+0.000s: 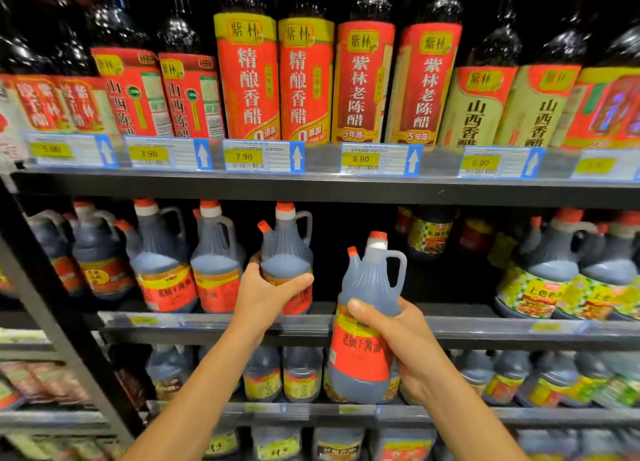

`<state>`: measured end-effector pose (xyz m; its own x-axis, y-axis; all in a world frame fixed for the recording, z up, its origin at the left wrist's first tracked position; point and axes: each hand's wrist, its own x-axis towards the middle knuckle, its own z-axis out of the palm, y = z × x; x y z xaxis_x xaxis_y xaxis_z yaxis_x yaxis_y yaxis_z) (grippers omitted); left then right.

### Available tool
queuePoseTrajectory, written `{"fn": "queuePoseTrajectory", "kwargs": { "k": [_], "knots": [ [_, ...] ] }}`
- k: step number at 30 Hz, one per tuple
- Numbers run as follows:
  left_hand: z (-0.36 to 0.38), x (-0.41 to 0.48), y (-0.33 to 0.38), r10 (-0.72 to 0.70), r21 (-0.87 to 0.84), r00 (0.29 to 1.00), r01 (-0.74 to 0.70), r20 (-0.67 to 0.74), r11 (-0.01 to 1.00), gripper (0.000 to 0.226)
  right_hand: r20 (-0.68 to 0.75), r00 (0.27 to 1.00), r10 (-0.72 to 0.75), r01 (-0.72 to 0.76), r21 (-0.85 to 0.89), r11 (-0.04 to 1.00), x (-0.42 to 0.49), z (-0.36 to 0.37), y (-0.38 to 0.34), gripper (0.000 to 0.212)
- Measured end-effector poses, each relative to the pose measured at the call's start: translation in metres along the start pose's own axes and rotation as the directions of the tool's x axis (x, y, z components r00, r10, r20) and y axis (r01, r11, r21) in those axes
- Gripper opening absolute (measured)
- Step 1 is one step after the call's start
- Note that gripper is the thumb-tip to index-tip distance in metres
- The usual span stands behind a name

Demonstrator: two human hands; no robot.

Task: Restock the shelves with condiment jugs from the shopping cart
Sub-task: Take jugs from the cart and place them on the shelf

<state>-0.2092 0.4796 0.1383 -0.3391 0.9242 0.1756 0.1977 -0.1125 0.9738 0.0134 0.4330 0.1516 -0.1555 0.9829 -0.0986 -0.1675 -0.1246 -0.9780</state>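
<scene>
Two dark soy-sauce jugs with red-and-yellow labels and orange caps are in my hands. My left hand (268,292) grips one jug (286,252) standing on the middle shelf (214,323), at the right end of a row of like jugs (162,263). My right hand (403,336) holds the other jug (367,318) upright in the air, in front of the shelf edge and right of the first. Behind it the middle shelf has a dark gap (367,225). The shopping cart is out of view.
Tall vinegar bottles (306,79) fill the top shelf above price tags (263,155). Green-labelled jugs (547,273) stand at the right of the middle shelf. Smaller jugs (301,374) line the shelf below. A black upright post (59,304) bounds the bay at left.
</scene>
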Motion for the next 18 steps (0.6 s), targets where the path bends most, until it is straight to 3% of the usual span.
{"fn": "queuePoseTrajectory", "kwargs": {
  "k": [5, 9, 14, 18],
  "knots": [
    [-0.002, -0.004, -0.003, -0.012, 0.134, 0.999, 0.007, 0.032, 0.991, 0.073, 0.009, 1.0, 0.012, -0.012, 0.009, 1.0, -0.003, -0.003, 0.004, 0.056],
    [-0.008, -0.006, -0.016, 0.077, 0.277, 0.997, -0.076, 0.008, 0.958, 0.055, 0.023, 1.0, 0.02, -0.02, 0.003, 1.0, -0.004, -0.004, 0.006, 0.057],
    [-0.005, -0.011, -0.017, 0.173, 0.36, 0.982, -0.137, -0.07, 0.923, 0.057, 0.034, 0.999, 0.003, -0.003, -0.018, 1.0, -0.007, -0.002, 0.006, 0.059],
    [-0.006, -0.017, -0.024, 0.219, 0.444, 0.975, -0.187, -0.021, 0.876, 0.047, 0.034, 0.999, -0.037, 0.039, -0.052, 0.998, -0.009, -0.002, 0.01, 0.067]
  ]
}}
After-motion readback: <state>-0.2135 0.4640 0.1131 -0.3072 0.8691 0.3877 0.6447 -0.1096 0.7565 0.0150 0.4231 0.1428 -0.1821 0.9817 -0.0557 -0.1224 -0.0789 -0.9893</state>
